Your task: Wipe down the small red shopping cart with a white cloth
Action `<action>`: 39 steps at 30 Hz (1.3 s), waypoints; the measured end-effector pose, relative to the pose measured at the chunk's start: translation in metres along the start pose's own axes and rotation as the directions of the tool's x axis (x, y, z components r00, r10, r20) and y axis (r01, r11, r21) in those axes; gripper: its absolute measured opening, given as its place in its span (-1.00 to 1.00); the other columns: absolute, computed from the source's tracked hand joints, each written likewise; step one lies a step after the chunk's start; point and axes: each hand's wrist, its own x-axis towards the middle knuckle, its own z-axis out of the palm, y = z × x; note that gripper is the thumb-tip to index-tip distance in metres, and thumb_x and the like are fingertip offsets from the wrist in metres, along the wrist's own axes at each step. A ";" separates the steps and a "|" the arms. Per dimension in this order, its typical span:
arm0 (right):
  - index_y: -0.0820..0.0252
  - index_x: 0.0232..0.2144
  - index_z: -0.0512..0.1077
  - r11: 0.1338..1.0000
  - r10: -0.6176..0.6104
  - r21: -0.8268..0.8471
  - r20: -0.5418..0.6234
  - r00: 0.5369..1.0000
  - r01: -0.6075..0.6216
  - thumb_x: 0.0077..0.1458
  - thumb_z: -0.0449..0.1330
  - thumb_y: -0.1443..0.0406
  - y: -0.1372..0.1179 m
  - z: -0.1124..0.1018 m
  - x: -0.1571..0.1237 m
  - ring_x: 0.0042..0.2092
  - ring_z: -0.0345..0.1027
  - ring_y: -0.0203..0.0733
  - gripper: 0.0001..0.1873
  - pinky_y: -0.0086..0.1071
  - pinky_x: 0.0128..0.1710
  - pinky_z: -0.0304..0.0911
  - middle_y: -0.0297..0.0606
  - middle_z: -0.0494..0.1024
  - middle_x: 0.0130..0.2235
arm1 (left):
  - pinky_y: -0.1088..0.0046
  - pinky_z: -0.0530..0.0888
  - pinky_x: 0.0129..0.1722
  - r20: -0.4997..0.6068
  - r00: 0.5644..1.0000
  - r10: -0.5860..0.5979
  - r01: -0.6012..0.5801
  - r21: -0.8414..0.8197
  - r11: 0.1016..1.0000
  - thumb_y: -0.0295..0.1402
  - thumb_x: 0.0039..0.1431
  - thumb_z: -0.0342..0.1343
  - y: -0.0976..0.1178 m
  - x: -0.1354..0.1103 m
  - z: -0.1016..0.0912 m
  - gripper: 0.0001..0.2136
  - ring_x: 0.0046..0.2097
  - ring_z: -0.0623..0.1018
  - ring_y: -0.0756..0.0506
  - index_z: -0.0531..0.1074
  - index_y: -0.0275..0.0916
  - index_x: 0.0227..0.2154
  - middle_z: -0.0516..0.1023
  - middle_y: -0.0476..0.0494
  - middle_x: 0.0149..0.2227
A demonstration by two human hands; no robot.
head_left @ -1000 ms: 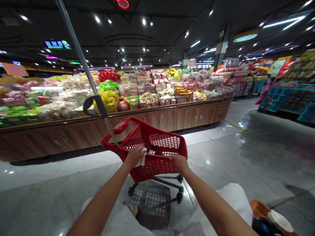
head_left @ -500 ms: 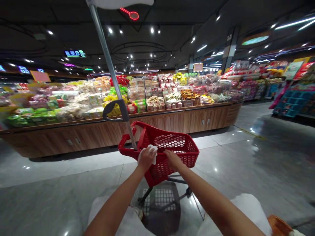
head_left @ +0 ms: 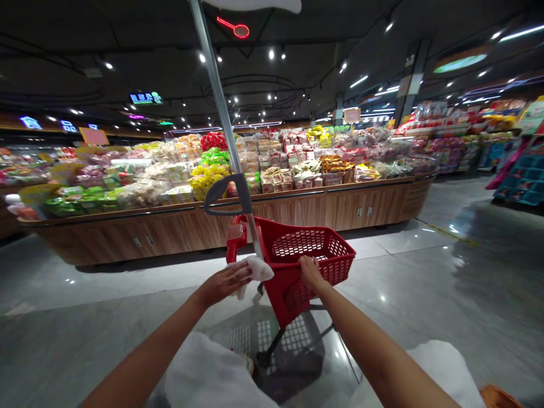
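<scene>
The left hand (head_left: 223,284) sits at about 11 o'clock from the lower edge of the view, fingers together and pointing across to the right, pressing a crumpled white tissue (head_left: 255,271) against the palm side. With the tissue tucked there, that hand looks poorly placed for taking a full grip, and it rests just beside the red plastic shopping cart (head_left: 293,294) rather than clearly closing on it. The right hand (head_left: 312,273) is curled over the cart's near rim at about 12 o'clock, fingers hooked down inside the mesh, a hold that seems suited to steering the cart one-handed.

The cart stands on its small wheels on the polished stone floor (head_left: 425,317), directly ahead and within arm's reach, its mesh basket holding nothing that can be seen. A metal pole (head_left: 221,107) rises from the cart's far left corner with a grey loop handle (head_left: 227,192), likely set high so the cart can be pulled without stooping. At about 12 o'clock stands a long wooden table (head_left: 272,212), its bagged snacks (head_left: 204,180) heaped and angled outward, apparently to face passing shoppers, while blue display racks (head_left: 525,181) stand at about 2 o'clock
</scene>
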 end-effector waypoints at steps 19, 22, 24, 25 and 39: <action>0.12 -0.49 0.37 0.805 0.384 0.573 -0.310 0.870 -0.151 0.15 -0.06 -0.02 -0.097 -0.048 0.004 -0.43 0.32 -0.20 -0.57 -0.43 -0.48 0.02 -0.33 0.48 -0.50 | 0.28 0.45 0.05 -0.064 0.934 -0.352 0.312 -0.337 0.888 -0.36 0.27 -0.05 0.027 0.091 0.015 -0.73 0.03 0.48 -0.12 0.46 -0.18 -0.05 0.53 -0.21 -0.03; 0.12 -0.63 0.29 0.798 0.405 0.585 -0.346 0.846 -0.143 0.10 -0.06 -0.10 -0.072 -0.058 -0.006 -0.51 0.25 -0.25 -0.49 -0.44 -0.54 -0.07 -0.37 0.39 -0.61 | 0.31 0.50 -0.04 -0.100 0.931 -0.351 0.293 -0.370 0.881 -0.39 0.27 -0.08 0.001 0.102 0.021 -0.74 -0.05 0.53 -0.11 0.49 -0.24 -0.12 0.56 -0.22 -0.10; 0.12 -0.67 0.23 0.791 0.409 0.601 -0.378 0.831 -0.115 0.07 -0.04 -0.10 -0.057 -0.064 -0.012 -0.53 0.21 -0.27 -0.49 -0.44 -0.54 -0.08 -0.39 0.33 -0.65 | 0.31 0.49 -0.02 -0.114 0.920 -0.376 0.320 -0.337 0.886 -0.45 0.23 -0.08 -0.022 0.109 0.025 -0.71 -0.04 0.52 -0.12 0.48 -0.25 -0.08 0.55 -0.23 -0.07; 0.12 -0.68 0.21 0.784 0.408 0.613 -0.389 0.826 -0.098 0.06 -0.03 -0.10 -0.050 -0.065 -0.016 -0.54 0.19 -0.28 -0.49 -0.45 -0.54 -0.08 -0.40 0.30 -0.66 | 0.31 0.48 0.00 -0.111 0.910 -0.399 0.351 -0.305 0.886 -0.48 0.21 -0.08 -0.033 0.111 0.027 -0.69 -0.03 0.52 -0.12 0.47 -0.24 -0.06 0.54 -0.22 -0.04; 0.17 -0.32 0.31 0.877 0.271 0.480 -0.484 0.832 -0.006 0.07 0.01 0.12 0.053 -0.122 -0.030 -0.24 0.34 -0.08 -0.75 -0.24 -0.23 0.28 -0.16 0.45 -0.32 | 0.20 0.35 0.17 -0.258 0.854 -0.452 0.328 -0.407 0.852 -0.35 0.26 0.00 0.056 0.176 0.047 -0.75 0.19 0.35 -0.17 0.50 -0.16 -0.08 0.46 -0.15 0.08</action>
